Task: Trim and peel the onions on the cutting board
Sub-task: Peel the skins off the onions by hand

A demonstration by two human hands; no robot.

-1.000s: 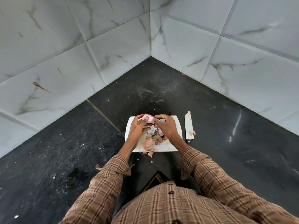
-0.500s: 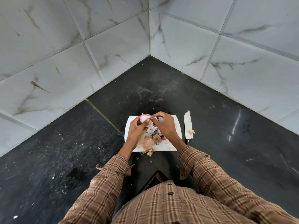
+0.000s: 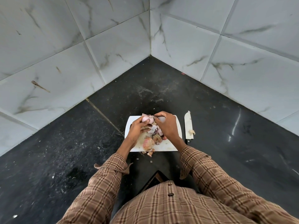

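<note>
The left hand (image 3: 137, 128) curls its grip round a pale pink onion (image 3: 146, 119) above the far edge of the cutting board (image 3: 175, 143). The right hand (image 3: 166, 125), just right of it, pinches a strip of skin (image 3: 157, 116), now drawn farther right than before. Unpeeled onions (image 3: 148, 143) lie nearer; a knife (image 3: 188, 126) rests on the desk (image 3: 226, 151).

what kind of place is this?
Likely a home kitchen counter corner: a dark stone worktop meets marble-look tiled walls, with a white cutting board, a knife and onions being peeled by hand.
</note>
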